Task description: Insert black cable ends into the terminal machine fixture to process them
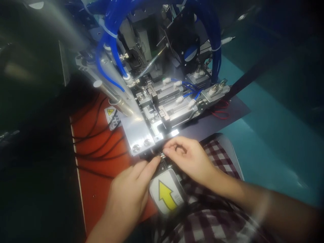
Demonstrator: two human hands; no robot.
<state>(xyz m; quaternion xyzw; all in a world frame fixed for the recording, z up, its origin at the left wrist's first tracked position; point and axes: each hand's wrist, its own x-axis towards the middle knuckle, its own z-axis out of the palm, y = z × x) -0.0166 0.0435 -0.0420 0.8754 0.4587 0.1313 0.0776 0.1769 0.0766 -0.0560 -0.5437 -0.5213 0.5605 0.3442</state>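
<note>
At the front end of a metal machine fixture [158,136], both of my hands meet over a small metal part [162,155]. My left hand [130,185] comes in from the lower left, one digit stretched to touch that part while its other fingers curl under. What those curled fingers hold, if anything, is hidden. From the right, my right hand [193,160] pinches thumb and forefinger together right beside the part. Whatever sits in the pinch is too small to make out. Just below lies a white plate with a yellow arrow [165,192].
Blue air hoses [111,40] arch over the pneumatic cylinders [179,109]. A metal post [121,104] rises left of the fixture, near a warning label [112,116]. Black cables [98,155] cross the orange-red base [98,189]. Checkered cloth [202,219] lies below my right forearm.
</note>
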